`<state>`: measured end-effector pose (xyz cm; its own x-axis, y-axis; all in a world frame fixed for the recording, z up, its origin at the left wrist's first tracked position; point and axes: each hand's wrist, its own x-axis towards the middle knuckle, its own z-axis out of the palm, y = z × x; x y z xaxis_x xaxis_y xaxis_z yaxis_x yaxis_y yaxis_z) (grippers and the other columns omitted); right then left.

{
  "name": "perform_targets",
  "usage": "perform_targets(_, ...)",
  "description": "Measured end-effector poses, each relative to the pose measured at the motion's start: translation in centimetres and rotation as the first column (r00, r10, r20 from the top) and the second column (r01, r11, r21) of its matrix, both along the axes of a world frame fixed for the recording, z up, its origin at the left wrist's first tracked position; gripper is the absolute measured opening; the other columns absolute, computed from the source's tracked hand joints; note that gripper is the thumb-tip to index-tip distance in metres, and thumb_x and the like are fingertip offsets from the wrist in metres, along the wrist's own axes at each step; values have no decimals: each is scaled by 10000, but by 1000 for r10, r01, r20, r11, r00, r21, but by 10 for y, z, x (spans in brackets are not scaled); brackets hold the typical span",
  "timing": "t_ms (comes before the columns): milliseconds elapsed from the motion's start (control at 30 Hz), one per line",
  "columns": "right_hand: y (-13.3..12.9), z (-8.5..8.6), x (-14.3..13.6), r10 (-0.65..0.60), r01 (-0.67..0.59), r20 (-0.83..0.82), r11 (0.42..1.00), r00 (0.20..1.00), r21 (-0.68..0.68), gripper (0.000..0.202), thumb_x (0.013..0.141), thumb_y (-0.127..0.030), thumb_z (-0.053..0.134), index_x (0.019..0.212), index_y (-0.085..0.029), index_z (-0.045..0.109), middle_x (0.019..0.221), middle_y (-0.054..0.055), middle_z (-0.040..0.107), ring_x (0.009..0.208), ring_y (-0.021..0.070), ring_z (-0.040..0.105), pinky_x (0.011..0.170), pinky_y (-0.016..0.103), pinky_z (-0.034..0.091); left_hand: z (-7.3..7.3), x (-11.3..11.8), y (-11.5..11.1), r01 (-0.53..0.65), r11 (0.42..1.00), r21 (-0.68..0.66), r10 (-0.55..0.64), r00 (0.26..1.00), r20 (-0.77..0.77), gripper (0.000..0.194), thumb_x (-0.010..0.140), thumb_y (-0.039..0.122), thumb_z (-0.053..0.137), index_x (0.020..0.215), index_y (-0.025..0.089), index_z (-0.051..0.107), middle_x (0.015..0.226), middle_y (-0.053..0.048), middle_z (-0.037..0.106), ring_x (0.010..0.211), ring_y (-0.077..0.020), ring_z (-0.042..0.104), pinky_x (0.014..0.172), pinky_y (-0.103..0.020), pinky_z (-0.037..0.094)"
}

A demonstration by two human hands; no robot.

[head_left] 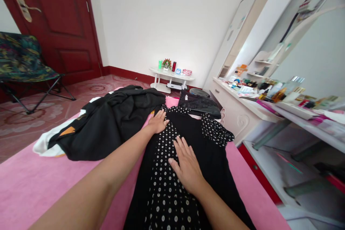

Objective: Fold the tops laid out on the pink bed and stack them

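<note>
A black dress [212, 165] with white-dotted panels and short dotted sleeves lies spread out on the pink bed cover [115, 183]. My left hand [158, 122] rests flat on its upper left part, near the shoulder, fingers stretched out. Lower down, my right hand [187, 165] lies on the middle of the dress, palm down with the fingers apart, partly over the dotted panel [164, 158]. Neither hand grips the cloth. The lower end of the dress runs out of the bottom of the view.
A heap of black clothing [115, 122] with white and orange parts lies left of the dress. Folded black lace clothing [198, 102] is beyond it. A cluttered dressing table [239, 104] stands right, a folding chair [27, 59] left, and a small white table [172, 74] by the wall.
</note>
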<state>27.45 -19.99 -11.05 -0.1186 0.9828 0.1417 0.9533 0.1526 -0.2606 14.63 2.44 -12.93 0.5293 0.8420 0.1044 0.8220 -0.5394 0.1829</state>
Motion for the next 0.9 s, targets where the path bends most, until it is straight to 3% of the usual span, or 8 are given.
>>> perform_targets(133,0,3,0,-8,8,-12,1000,1000,-13,627,929,-510,311,1473,-207,233,1558,19,97,1433,223,54,1145,477,156,7,5,-15,-51,999,-2,51,998,-48,627,948,438,176,1455,76,248,1539,-142,120,1413,-282,152,1100,-520,181)
perform_targets(300,-3,5,-1,-2,2,-51,1000,999,9,612,925,-491,350,1458,-199,277,1553,27,142,1429,226,94,1144,472,166,33,7,-62,-43,998,37,48,987,-153,406,825,287,473,1103,54,656,1193,-238,606,1238,-381,448,1100,-563,48)
perform_targets(367,-5,7,-3,3,0,-85,999,996,37,583,921,-460,384,1432,-183,339,1538,47,211,1419,234,150,1141,457,186,40,8,-81,18,995,101,-6,993,-117,357,846,275,445,1039,96,685,1118,-202,653,1186,-342,506,1116,-519,57)
perform_targets(500,-7,17,2,59,-31,-208,991,976,134,385,939,-344,379,1245,-208,571,1344,41,535,1269,204,430,1088,368,306,29,6,-109,195,968,160,-206,977,61,480,949,321,260,1351,148,459,1433,-118,419,1324,-225,371,1111,-417,210)
perform_targets(600,6,29,30,74,-22,-309,986,948,167,316,941,-306,369,980,-256,679,1045,-4,682,992,164,595,926,305,440,10,6,-120,212,970,117,-224,969,102,527,959,410,255,1424,182,351,1521,-82,257,1397,-229,223,1122,-432,194)
perform_targets(667,25,35,62,-8,80,-350,978,937,191,261,908,-288,422,902,-236,678,984,12,673,914,164,610,867,299,461,3,6,-123,185,975,123,-199,973,118,546,955,444,268,1431,187,341,1531,-81,227,1407,-243,187,1132,-448,163)
perform_targets(767,65,40,117,-209,308,-401,930,892,201,236,809,-259,548,997,-149,637,1096,104,619,826,174,618,839,344,469,3,7,-124,179,976,120,-194,972,129,542,953,448,280,1425,192,356,1528,-77,238,1406,-246,193,1135,-448,162)
perform_targets(900,104,36,169,-476,614,-586,788,655,46,547,718,-387,669,1148,-74,538,955,131,644,684,165,619,683,323,490,5,6,-122,176,978,114,-191,971,141,542,952,460,277,1425,208,354,1532,-64,230,1406,-239,195,1139,-441,162)
